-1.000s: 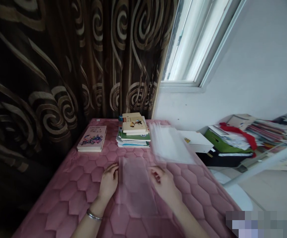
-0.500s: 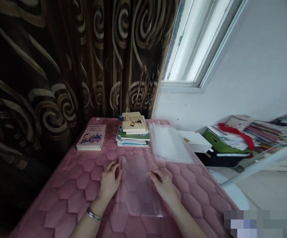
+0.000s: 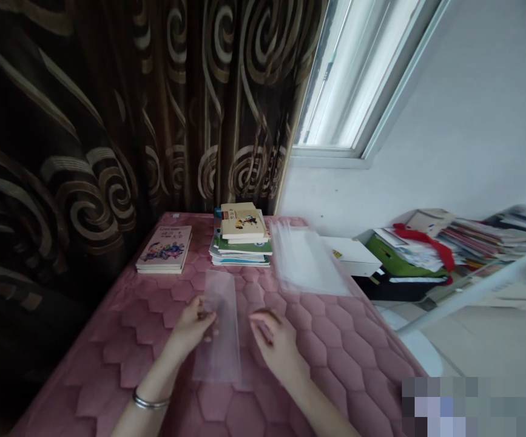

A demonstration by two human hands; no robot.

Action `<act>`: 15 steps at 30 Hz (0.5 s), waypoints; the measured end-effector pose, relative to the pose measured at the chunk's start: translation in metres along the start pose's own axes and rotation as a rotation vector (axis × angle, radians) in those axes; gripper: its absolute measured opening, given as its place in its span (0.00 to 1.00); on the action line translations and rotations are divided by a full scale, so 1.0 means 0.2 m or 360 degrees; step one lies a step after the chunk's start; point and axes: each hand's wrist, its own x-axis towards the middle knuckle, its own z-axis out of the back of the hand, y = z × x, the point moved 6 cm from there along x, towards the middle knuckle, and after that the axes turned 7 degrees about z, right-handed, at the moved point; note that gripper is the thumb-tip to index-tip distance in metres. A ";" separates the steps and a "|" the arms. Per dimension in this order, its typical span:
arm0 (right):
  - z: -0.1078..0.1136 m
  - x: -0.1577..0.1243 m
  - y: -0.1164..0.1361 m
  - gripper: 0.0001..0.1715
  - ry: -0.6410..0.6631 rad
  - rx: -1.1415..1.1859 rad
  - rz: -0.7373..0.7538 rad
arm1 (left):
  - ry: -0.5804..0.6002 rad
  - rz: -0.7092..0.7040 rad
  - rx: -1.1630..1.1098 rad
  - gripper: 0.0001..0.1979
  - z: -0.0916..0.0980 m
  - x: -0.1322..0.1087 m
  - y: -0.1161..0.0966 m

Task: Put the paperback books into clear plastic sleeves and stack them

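A clear plastic book cover (image 3: 223, 340) stands tilted over the quilted pink surface, between my hands. My left hand (image 3: 193, 325) grips it near its left side, thumb in front and some fingers showing through the film. To the right, my right hand (image 3: 277, 343) has thumb and fingertips brought together in a pinch, a little away from the cover's visible right edge. Whether a thin film lies between those fingertips is too faint to make out. Beyond the cover stands a stack of books (image 3: 243, 233), a tan one on top.
Two stacked books (image 3: 163, 250) lie at the back left. A pile of clear plastic covers (image 3: 308, 261) rests at the back right, beside a white box (image 3: 356, 256). A dark patterned curtain (image 3: 190, 121) hangs behind. Papers with a red cloth (image 3: 426, 243) stand off to the right.
The plastic cover, lying wide between both hands before, now looks narrower and more upright, shifted left. My right hand has moved left, and its fingertips show apart from the visible edge.
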 end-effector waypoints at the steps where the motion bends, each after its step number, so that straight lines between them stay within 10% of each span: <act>1: 0.02 0.00 -0.07 0.14 -0.0099 -0.0161 -0.0129 | -0.0005 0.0021 -0.0017 0.23 0.06 0.00 -0.01; 10: -0.05 0.01 -0.23 0.22 0.0163 -0.0157 -0.0503 | -0.0324 0.0095 0.0015 0.25 0.41 -0.02 -0.02; 15: 0.16 0.04 -0.40 0.21 0.0080 0.0181 -0.0546 | -0.0369 0.0068 0.0144 0.25 0.45 0.01 0.00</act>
